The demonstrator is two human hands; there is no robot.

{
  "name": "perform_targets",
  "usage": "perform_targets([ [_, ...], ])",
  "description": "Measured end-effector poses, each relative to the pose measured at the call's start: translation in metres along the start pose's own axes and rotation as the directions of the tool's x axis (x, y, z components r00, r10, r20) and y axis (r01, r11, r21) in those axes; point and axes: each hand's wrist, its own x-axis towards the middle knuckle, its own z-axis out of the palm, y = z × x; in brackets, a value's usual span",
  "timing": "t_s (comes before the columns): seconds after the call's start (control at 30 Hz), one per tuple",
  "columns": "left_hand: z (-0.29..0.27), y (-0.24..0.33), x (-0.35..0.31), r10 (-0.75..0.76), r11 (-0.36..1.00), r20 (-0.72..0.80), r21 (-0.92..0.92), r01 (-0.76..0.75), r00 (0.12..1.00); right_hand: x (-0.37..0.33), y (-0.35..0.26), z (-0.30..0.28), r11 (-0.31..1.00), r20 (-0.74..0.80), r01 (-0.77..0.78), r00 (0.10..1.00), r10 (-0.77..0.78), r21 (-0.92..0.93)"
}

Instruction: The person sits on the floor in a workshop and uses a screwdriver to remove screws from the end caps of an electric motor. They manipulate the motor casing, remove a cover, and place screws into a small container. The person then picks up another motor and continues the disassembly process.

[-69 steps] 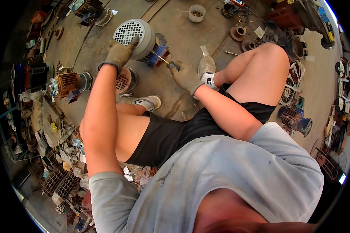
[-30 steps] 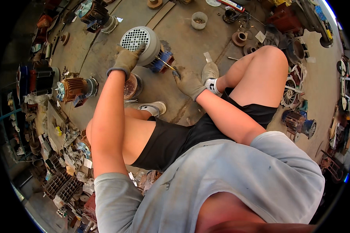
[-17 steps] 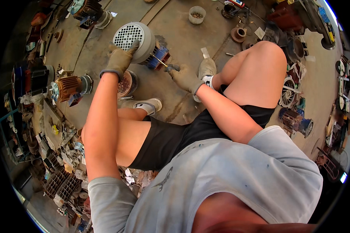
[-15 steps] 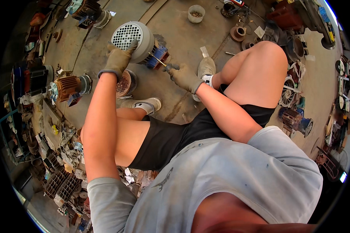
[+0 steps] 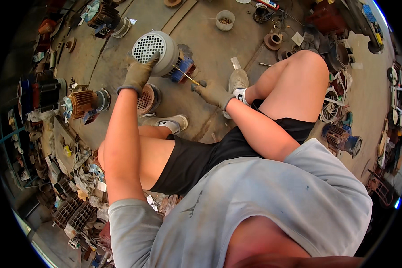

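Observation:
A grey, round motor fan cover [image 5: 165, 50] with a grid of holes is fitted on a blue electric motor [image 5: 186, 71] on the floor ahead of me. My left hand [image 5: 140, 72], in a dirty work glove, grips the cover's near left edge, its fingers partly hidden. In my gloved right hand [image 5: 211, 94] is a thin screwdriver [image 5: 185, 74], yellowish toward the hand, its shaft reaching to the cover's right rim. Whether its tip sits in a screw is too small to tell. Beside my left wrist lies another round, rusty perforated cover [image 5: 148, 99].
A brown motor [image 5: 81, 103] and a dark motor [image 5: 103, 20] with bare fans stand at left. A tub of small parts [image 5: 225, 20] stands beyond. Metal flanges [image 5: 273, 41] lie at far right. My shoes [image 5: 238, 80] flank the work. Scrap is heaped at lower left.
The view has shifted slightly. My right fingers have changed position on the screwdriver, and more of its yellowish part shows. My left hand stays on the fan cover.

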Motion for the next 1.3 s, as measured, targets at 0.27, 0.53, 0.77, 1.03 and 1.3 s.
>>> perform_targets([
  [0.27, -0.008, -0.024, 0.023, -0.07, 0.971, -0.044, -0.231, 0.058, 0.997, 0.036, -0.082, -0.005, 0.842, -0.54, 0.363, 0.649, -0.536, -0.4],
  [0.53, -0.011, -0.001, 0.055, -0.031, 0.978, -0.214, 0.197, 0.074, 0.976, 0.117, -0.191, 0.056, 0.882, -0.634, 0.161, 0.64, -0.434, -0.442],
  [0.77, -0.025, -0.039, 0.12, 0.341, 0.923, -0.093, 0.224, -0.314, 0.935, 0.184, -0.229, 0.044, 0.815, -0.51, 0.119, 0.727, -0.461, -0.567],
  [1.03, 0.005, 0.031, 0.079, -0.201, 0.977, 0.065, -0.054, 0.204, 0.977, 0.215, -0.207, -0.049, 0.646, -0.147, 0.475, 0.727, -0.671, -0.597],
  [1.3, -0.038, 0.082, -0.018, -0.357, 0.919, 0.205, -0.096, 0.381, 0.911, 0.107, -0.179, -0.063, 0.773, -0.028, 0.432, 0.865, -0.501, -0.464],
])
